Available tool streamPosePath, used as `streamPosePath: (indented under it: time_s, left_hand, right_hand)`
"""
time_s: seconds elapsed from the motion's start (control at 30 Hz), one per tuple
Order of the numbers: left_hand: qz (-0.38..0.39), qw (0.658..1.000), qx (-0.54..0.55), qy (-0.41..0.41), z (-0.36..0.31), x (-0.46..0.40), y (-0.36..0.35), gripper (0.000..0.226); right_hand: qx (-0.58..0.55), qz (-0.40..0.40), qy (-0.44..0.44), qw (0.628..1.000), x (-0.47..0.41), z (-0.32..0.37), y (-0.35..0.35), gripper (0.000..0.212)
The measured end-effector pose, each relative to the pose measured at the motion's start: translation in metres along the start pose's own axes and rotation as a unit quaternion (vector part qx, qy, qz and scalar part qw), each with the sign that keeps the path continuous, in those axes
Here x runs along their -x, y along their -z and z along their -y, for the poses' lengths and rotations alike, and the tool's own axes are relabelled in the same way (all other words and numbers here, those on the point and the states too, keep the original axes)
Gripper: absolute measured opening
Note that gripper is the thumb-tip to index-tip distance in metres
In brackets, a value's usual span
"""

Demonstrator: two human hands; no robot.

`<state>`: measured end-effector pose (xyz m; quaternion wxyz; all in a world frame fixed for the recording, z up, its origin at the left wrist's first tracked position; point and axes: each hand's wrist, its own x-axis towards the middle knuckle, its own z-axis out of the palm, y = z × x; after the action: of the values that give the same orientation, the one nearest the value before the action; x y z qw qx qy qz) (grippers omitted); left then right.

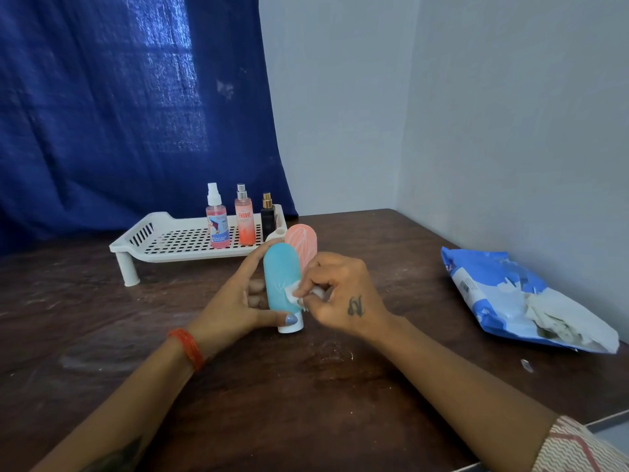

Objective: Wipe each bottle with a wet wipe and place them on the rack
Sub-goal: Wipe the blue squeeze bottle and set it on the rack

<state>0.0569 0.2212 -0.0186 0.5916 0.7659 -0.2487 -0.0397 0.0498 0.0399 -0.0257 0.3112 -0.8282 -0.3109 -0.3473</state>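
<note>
White plastic rack (160,238) on the tabletop (340,386) holds three upright spray bottles (244,221) along its right side. Near it, the left hand (235,306) clamps its grip on a blue bottle (280,281), cap down; the right hand (340,294) pinches a wet wipe (293,294) against it. A pink bottle (303,243) stands behind. Wipes show in the torn blue pack (503,298).

We are looking at a dark brown wooden table (306,386), scuffed with pale smears. A white perforated rack (177,238) is standing on short legs toward its far left. A blue wet-wipe pack (503,294) is lying open near the right edge, wipes spilling out. A small white scrap (526,365) is lying just in front of the pack.
</note>
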Motion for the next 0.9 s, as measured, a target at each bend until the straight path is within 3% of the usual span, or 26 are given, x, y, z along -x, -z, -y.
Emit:
streamPosePath:
  time_s: [0.33, 0.53, 0.77, 0.9]
  left_hand:
    - [0.001, 1.000, -0.010, 0.007, 0.0021, -0.0001, 0.0015, 0.113]
    - [0.004, 1.000, -0.012, 0.007, 0.0012, 0.0000, 0.0010, 0.113]
    - [0.005, 1.000, -0.009, 0.005, 0.0024, -0.0003, 0.0027, 0.112]
    - [0.003, 1.000, -0.006, 0.002, 0.0021, -0.0006, 0.0019, 0.112]
  right_hand:
    - [0.012, -0.028, -0.023, 0.999, 0.0000, -0.0026, -0.0027, 0.006]
    - [-0.004, 0.020, -0.012, 1.000, 0.0001, -0.0022, 0.0008, 0.006]
    - [0.000, -0.034, -0.026, 0.999, 0.0002, -0.0046, -0.0025, 0.007]
    - [-0.017, 0.003, 0.003, 1.000, -0.0002, 0.0003, -0.0009, 0.005]
